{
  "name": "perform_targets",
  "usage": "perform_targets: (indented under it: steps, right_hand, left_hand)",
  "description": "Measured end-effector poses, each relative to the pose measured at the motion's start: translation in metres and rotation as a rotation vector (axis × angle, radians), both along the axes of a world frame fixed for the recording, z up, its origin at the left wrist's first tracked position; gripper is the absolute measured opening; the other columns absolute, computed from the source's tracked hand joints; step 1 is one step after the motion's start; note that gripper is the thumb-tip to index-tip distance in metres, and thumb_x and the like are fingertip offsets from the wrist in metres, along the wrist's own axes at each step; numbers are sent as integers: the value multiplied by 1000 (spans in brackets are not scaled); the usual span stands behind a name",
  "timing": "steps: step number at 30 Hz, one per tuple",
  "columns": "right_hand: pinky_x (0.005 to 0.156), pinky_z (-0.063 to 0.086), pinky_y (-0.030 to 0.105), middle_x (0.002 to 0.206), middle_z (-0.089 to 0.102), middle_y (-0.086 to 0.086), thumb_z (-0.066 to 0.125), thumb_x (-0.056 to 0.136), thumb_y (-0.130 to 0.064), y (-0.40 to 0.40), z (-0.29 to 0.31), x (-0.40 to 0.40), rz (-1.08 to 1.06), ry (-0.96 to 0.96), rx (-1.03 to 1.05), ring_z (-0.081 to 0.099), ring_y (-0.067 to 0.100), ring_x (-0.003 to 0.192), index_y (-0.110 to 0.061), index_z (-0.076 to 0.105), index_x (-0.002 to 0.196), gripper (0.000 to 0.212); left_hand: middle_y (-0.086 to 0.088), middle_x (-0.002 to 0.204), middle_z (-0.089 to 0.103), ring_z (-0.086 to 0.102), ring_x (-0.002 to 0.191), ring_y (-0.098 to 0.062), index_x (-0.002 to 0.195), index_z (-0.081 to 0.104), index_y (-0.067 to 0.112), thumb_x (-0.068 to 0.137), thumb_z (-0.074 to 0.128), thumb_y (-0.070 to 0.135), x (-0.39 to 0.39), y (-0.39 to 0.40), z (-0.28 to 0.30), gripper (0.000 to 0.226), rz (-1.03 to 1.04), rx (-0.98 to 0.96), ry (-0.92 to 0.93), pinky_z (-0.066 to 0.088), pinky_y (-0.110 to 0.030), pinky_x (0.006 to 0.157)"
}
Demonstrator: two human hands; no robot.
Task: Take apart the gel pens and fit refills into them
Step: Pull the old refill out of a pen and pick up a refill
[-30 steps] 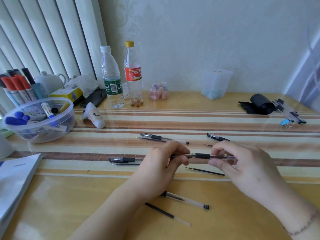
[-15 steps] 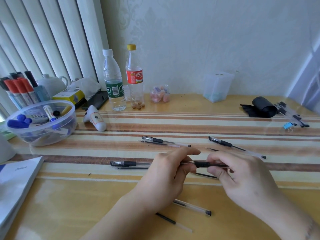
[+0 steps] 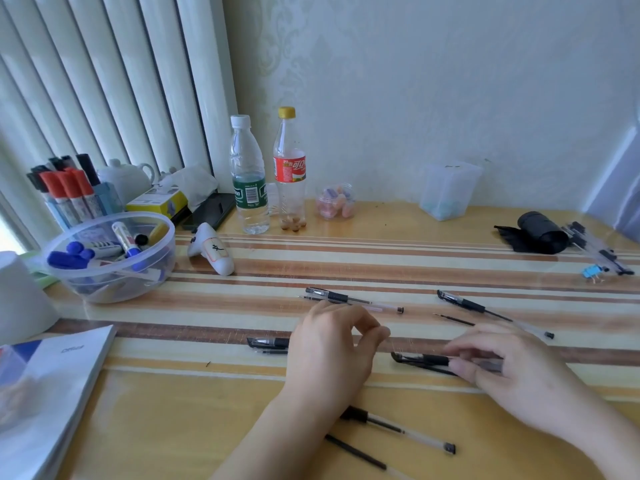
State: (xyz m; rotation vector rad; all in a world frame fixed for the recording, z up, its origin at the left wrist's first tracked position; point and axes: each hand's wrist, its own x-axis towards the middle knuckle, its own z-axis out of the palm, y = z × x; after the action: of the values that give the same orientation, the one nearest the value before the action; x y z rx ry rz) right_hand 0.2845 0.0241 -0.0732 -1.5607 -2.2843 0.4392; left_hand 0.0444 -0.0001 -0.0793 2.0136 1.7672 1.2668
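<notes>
Right hand (image 3: pixel 512 372) pinches gel pen (image 3: pixel 420 360) low over striped table (image 3: pixel 381 268); left hand (image 3: pixel 329 348), fingers curled, grips nothing visible.

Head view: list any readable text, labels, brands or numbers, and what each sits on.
"Office", faint: cover of the white booklet.
One black handwritten character, not legible: label on the white curved object.
White characters on red, too blurred to read: label of the yellow-capped bottle.
Barcode and small print, unreadable: green label of the white-capped water bottle.
Print on the yellow box and the markers in the clear bowl: too small.
</notes>
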Motion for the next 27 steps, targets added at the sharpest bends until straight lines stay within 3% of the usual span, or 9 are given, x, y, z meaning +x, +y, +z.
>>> perform_targets:
  steps: [3, 6, 8, 10, 12, 15, 20, 27]
  right_hand:
    - [69, 43, 18, 98, 61, -35, 70, 77, -44, -1, 7, -2, -4, 18, -61, 54, -5, 97, -47, 70, 86, 9]
    - [68, 47, 21, 95, 63, -29, 67, 74, -50, 0, 16, -5, -18, 10, -81, 58, 1, 89, -47, 70, 83, 10]
    - [70, 48, 21, 96, 60, -31, 63, 73, -58, 1, 22, -7, -13, -41, -100, 56, 1, 88, -47, 68, 86, 18]
    - [74, 48, 21, 97, 58, -34, 65, 79, -53, 1, 29, -8, -14, -134, -143, 55, -3, 89, -49, 64, 92, 14]
    - [80, 50, 23, 91, 65, -20, 62, 79, -58, 2, 42, -13, -33, -225, -189, 59, -1, 87, -53, 61, 97, 19]
    - [81, 50, 24, 94, 63, -20, 58, 83, -58, 15, 56, -38, -35, -321, -167, 59, -1, 87, -51, 58, 102, 20]
    - [86, 45, 24, 118, 60, -18, 57, 90, -46, 57, 37, -105, 25, -241, -22, 52, 2, 94, -34, 63, 118, 31]
    - [80, 52, 34, 97, 61, -17, 62, 87, -41, 77, 5, -129, -32, -122, -3, 58, 8, 91, -35, 69, 88, 9]
  left_hand:
    - [20, 65, 60, 55, 74, -7, 71, 68, 25, 86, 62, 45, -10, 4, 1, 25, 78, 26, -84, 44, -25, 63]
    - [19, 65, 60, 56, 72, -11, 73, 66, 25, 89, 59, 37, -22, 9, 2, 22, 136, 60, -176, 45, -30, 62]
    - [17, 68, 63, 56, 76, -11, 76, 67, 23, 90, 59, 34, -27, 10, 3, 20, 148, 47, -234, 46, -31, 65]
    - [15, 73, 66, 56, 79, -9, 79, 68, 23, 91, 59, 31, -31, 11, 5, 16, 154, 45, -266, 46, -29, 68]
    - [15, 78, 66, 54, 80, -6, 83, 67, 24, 90, 60, 29, -34, 10, 6, 11, 164, 50, -285, 46, -27, 70]
    - [15, 86, 66, 52, 83, -7, 87, 65, 25, 89, 60, 27, -39, 11, 7, 6, 199, 41, -275, 46, -29, 76]
    - [14, 104, 65, 53, 100, -17, 100, 64, 27, 89, 58, 31, -45, 14, 3, 13, 238, -57, -177, 44, -36, 88]
    - [14, 103, 64, 54, 99, -19, 99, 64, 27, 88, 59, 28, -47, 13, 2, 12, 297, -19, -149, 44, -36, 86]
